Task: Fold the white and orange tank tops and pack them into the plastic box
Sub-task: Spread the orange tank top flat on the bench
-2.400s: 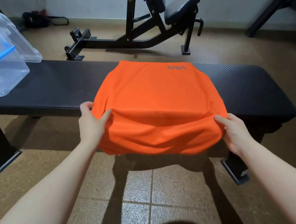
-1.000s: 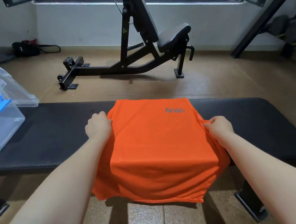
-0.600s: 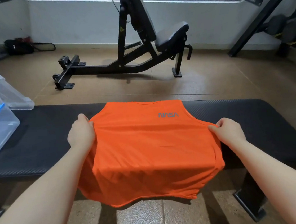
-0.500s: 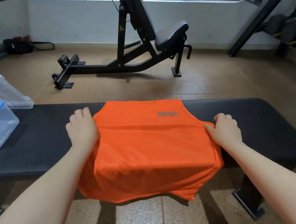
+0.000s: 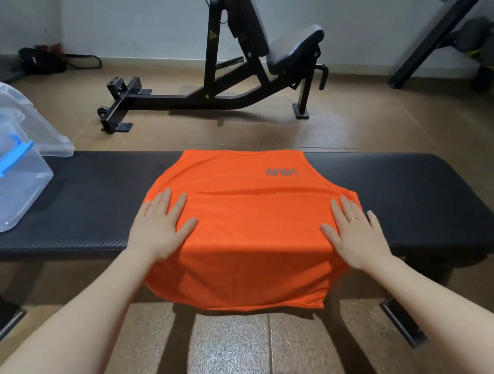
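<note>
The orange tank top (image 5: pixel 249 222) lies spread across the black padded bench (image 5: pixel 421 188), its grey logo upside down at the far right and its lower part hanging over the near edge. My left hand (image 5: pixel 160 225) presses flat on its left side with fingers straight. My right hand (image 5: pixel 354 230) lies flat on its right side, fingers spread. The clear plastic box (image 5: pixel 0 180) with a blue latch stands at the bench's left end. Something pale shows faintly through the box wall; I cannot tell what it is.
The box's clear lid (image 5: pixel 13 119) leans behind the box. A black incline gym bench (image 5: pixel 229 77) stands on the tiled floor beyond. More gym equipment (image 5: pixel 467 39) is at the far right, a dark bag (image 5: pixel 43 58) by the wall.
Both hands have let go of the shirt's edges and opened flat onto it. The shirt now lies smoother on the bench.
</note>
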`<control>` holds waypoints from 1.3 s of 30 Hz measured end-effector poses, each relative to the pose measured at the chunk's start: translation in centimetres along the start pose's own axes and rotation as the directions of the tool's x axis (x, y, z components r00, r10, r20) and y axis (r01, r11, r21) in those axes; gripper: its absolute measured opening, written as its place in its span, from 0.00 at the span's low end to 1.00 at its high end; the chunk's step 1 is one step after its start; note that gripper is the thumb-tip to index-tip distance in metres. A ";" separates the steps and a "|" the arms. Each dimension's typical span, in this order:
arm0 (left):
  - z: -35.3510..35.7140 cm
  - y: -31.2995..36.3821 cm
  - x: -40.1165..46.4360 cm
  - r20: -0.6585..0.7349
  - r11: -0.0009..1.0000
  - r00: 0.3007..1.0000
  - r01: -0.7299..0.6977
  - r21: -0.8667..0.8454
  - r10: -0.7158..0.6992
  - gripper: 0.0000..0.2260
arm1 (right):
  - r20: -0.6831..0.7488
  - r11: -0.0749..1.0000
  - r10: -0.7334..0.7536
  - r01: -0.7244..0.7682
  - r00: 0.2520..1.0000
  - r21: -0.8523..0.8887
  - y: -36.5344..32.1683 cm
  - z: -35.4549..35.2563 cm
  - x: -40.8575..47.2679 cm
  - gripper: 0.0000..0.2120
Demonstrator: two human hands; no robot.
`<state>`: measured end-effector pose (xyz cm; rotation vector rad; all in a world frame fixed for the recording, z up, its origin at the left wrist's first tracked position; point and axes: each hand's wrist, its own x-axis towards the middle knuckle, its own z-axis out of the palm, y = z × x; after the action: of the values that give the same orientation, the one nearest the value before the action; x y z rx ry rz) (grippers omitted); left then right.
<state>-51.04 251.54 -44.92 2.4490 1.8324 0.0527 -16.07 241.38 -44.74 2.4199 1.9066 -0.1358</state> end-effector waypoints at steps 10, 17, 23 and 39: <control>0.8 2.0 -8.6 -0.236 0.496 0.550 0.390 -0.775 -0.801 0.18 | -0.204 0.807 0.284 -0.118 0.937 0.579 2.0 0.4 -8.4 0.09; 5.8 2.5 -10.7 0.142 0.059 0.690 0.259 -0.964 -0.710 0.27 | 0.182 0.487 0.211 -0.265 0.960 0.833 2.5 4.8 -7.5 0.25; 6.4 1.4 -9.8 0.103 0.141 0.767 0.244 -0.959 -0.633 0.29 | 0.215 0.313 0.222 -0.279 0.951 0.908 1.7 7.9 -6.3 0.12; 18.2 0.4 -16.8 0.472 0.112 0.788 0.551 -0.827 -0.395 0.03 | 0.443 0.297 0.098 -0.451 0.891 0.842 0.9 19.7 -9.3 0.04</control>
<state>-54.06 234.51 -62.63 0.9022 1.6290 0.7043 -18.00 230.18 -63.34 2.9435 1.2891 -2.0069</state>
